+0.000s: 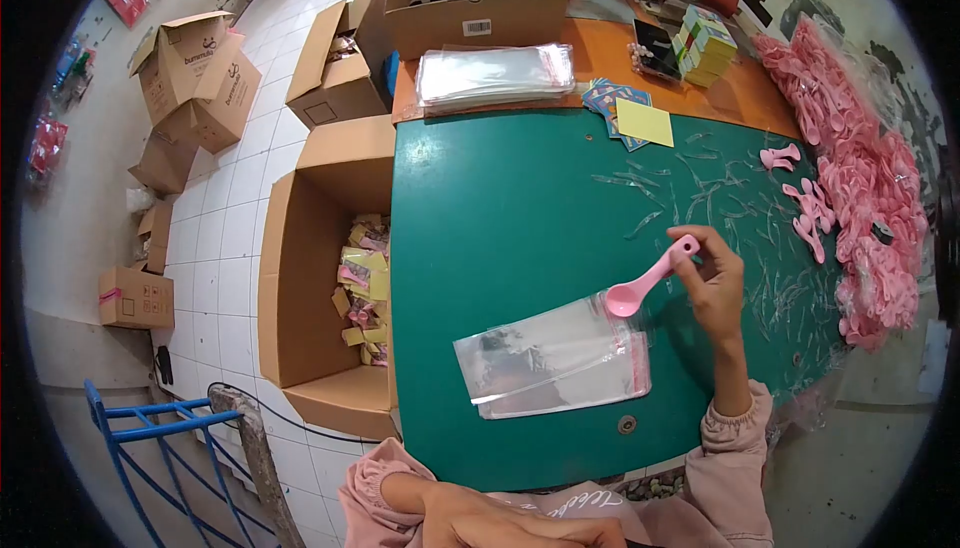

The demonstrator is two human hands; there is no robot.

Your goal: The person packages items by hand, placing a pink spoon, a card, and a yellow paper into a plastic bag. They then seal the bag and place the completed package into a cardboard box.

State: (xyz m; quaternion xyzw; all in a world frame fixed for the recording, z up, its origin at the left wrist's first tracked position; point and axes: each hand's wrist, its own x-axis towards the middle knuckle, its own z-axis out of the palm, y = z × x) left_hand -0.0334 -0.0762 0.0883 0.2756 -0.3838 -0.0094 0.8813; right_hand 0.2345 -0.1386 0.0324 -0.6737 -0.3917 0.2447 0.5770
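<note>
My right hand (712, 283) pinches a pink plastic spoon (652, 279) by the end of its handle, where there is a small hole. The round bowl of the spoon hangs down to the left, over the upper right corner of some clear plastic bags (555, 360). These bags lie flat in a slightly fanned stack on the green tabletop. Close to my chest, my left hand (515, 526) shows its back at the bottom edge of the view. Its fingers are mostly cut off there, so what they do is hidden.
Pink spoons pile up (850, 178) at the right, with a few loose spoons (812, 210) beside them. Clear plastic strips (715, 188) litter the green table (480, 208). More bags (495, 76), a yellow card (645, 123) and an open carton (330, 388) of packed items surround it.
</note>
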